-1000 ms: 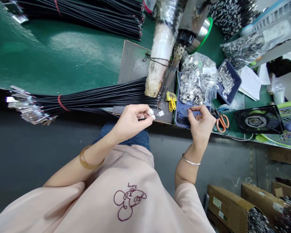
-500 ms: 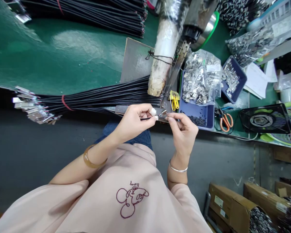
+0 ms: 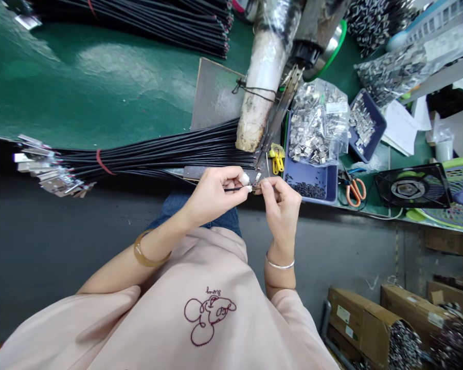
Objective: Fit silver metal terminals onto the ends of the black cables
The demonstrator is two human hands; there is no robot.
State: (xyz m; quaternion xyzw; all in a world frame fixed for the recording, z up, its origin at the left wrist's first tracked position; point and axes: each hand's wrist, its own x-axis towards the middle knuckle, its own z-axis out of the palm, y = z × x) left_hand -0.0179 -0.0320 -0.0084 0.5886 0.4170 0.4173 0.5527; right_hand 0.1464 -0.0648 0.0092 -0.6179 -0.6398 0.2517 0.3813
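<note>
My left hand is closed in a pinch on a black cable, near the cable's end. White covers wrap the tips of its thumb and finger. My right hand is pinched right beside that end, its fingertips almost touching the left ones. Whatever lies between the right fingertips is too small to make out. A small shiny metal piece shows just above the fingertips. Behind the hands, a bundle of black cables lies along the table edge, bound with a red band, metal connectors at its left end.
A blue tray holds a bag of metal parts and small black pieces. Near it are a yellow tool, orange-handled scissors and a black fan. A wrapped tube stands over the bundle. Cardboard boxes sit below right.
My right hand has moved left, closer to the left fingertips and the cable end. The left hand keeps its pinch on the cable. The view has shifted slightly.
</note>
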